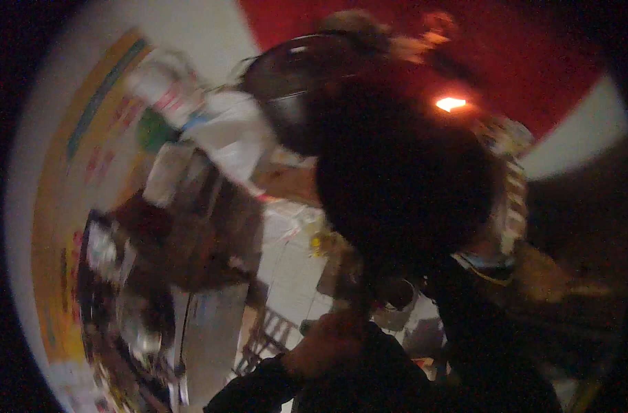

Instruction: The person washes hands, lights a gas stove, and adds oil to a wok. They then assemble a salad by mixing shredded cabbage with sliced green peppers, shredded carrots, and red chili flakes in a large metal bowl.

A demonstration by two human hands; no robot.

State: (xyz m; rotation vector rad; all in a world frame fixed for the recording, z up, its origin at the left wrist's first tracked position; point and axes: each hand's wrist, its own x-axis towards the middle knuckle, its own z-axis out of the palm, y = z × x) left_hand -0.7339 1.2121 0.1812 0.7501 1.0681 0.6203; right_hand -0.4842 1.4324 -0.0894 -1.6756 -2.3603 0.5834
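The picture is dark and blurred. My left hand [329, 340], coming from a dark sleeve at the lower middle, looks curled; whether it holds something cannot be told. Just above it a large, nearly black rounded shape [406, 170], perhaps a pan, fills the centre. Its lower part narrows towards the hand, but contact is unclear. Beside its upper left is a dark round vessel [288, 93] with a shiny rim. A bright orange-white glow [450, 104] shows at its upper right. My right hand is not visible; a dark shape like a sleeve [499, 335] lies at the lower right.
Printed cardboard [61, 206] curves along the left side. Near it are a white plastic bag [231, 129], a brown box-like object [210, 232] and shiny, blurred items. Pale floor tiles [288, 268] and a dark slatted rack [265, 335] show below. A red surface [525, 57] spans the top right.
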